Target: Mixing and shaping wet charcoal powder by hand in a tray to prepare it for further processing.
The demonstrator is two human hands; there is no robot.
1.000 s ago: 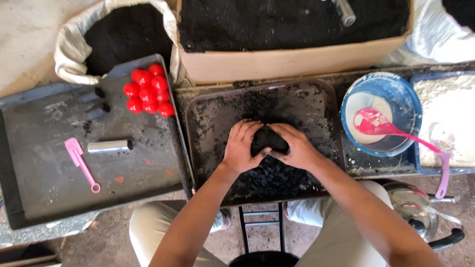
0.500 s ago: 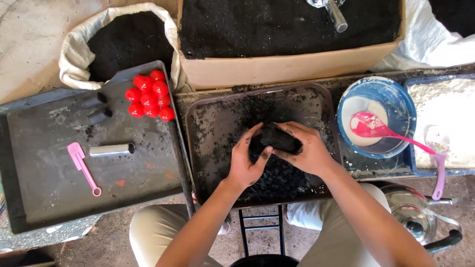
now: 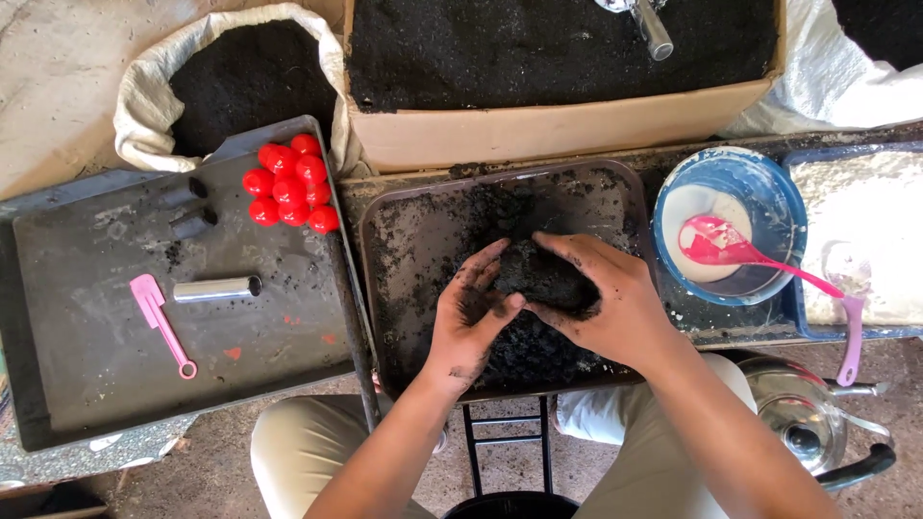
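Head view, looking straight down: a lump of black mix (image 3: 543, 279) sits above the middle of a dark metal tray (image 3: 404, 221), pressed between both hands. The right hand (image 3: 601, 303) covers the lump from the right and top, its fingers (image 3: 567, 252) curled over it and closed on it. The left hand (image 3: 471, 322) presses against the lump from the left, fingers spread partly and blackened, thumb touching the lump near the right thumb. Loose black mix lies scattered across the tray floor under and around the hands.

Directly beyond the tray stands a cardboard box (image 3: 558, 130) filled with black powder; a metal tube (image 3: 652, 27) rests in it near the far edge. Left of the box, an open white sack (image 3: 144, 125) holds more black powder.

Left of the centre tray lies a larger grey tray (image 3: 87, 356). It carries a cluster of red caps (image 3: 288, 183), two short dark cylinders (image 3: 187, 207), a metal cylinder (image 3: 216, 288) lying on its side, and a pink scraper (image 3: 159, 322).

Right of the centre tray, a blue bowl (image 3: 769, 192) holds white paste and a pink spoon (image 3: 740, 255). Further right, a blue tray (image 3: 865, 332) holds pale powder, with a light purple spoon (image 3: 851, 308) at its near edge. A metal kettle (image 3: 808, 413) stands below, near the right forearm.
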